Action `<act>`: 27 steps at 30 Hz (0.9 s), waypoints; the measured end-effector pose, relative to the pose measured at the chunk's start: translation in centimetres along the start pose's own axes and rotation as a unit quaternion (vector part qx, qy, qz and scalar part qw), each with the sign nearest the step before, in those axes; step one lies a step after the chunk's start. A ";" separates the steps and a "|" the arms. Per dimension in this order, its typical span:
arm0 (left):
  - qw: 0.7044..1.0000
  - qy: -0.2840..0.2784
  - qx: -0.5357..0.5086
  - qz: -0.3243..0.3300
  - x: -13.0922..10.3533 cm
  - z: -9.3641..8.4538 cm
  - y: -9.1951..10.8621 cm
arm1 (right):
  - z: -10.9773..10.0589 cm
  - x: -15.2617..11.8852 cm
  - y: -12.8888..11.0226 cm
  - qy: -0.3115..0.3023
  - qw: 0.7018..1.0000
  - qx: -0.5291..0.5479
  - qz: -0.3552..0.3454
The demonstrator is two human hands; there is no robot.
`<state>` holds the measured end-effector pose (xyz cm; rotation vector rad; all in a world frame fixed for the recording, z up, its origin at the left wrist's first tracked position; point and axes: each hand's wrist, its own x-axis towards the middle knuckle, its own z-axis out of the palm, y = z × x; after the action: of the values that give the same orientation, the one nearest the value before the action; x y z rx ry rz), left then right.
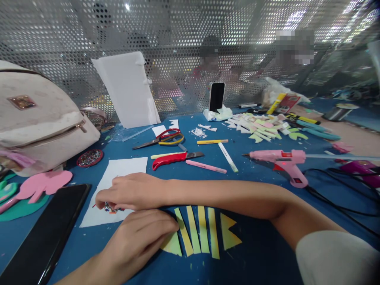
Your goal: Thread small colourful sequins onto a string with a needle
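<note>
My right hand [133, 192] reaches across to the left, fingers bent down in a pinch at a small pile of tiny colourful bits [112, 209] on a white paper sheet [133, 166]. Whatever sits between its fingertips is hidden. My left hand [142, 231] lies low over a yellow-green rounded paper piece [173, 244], fingers together and fairly straight, partly covering it. To its right stand several separate yellow-green strips [195, 229], spaced in a row, then a notched tail-shaped piece [229, 232]. Together these pieces form a fish-like outline.
A pink glue gun [282, 156] lies at right with its cable. Beyond my arm are a red-handled knife [170, 160], scissors [166, 137], markers [206, 166] and a heap of paper cutouts [261, 126]. A black phone [44, 233] and a backpack [41, 122] are at left.
</note>
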<state>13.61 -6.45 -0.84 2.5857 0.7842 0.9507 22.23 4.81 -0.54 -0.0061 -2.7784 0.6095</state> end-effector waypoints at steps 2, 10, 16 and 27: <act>1.000 0.001 -0.001 0.000 0.0 0.0 0.0 | 0.1 0.0 0.0 0.002 1.000 -0.013 -0.004; 1.000 0.005 0.015 0.010 0.2 -0.1 0.2 | -0.1 0.1 -0.2 0.003 0.999 -0.027 -0.034; 1.000 0.003 0.007 0.005 0.0 0.0 0.0 | 0.2 0.1 -0.1 0.007 0.999 -0.025 -0.045; 1.000 0.004 0.001 0.008 0.0 0.0 0.0 | -0.5 -0.2 -0.3 -0.015 0.998 -0.020 -0.050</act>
<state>13.61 -6.43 -0.86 2.5951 0.7697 0.9658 22.57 4.71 0.02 0.1352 -2.8002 0.5331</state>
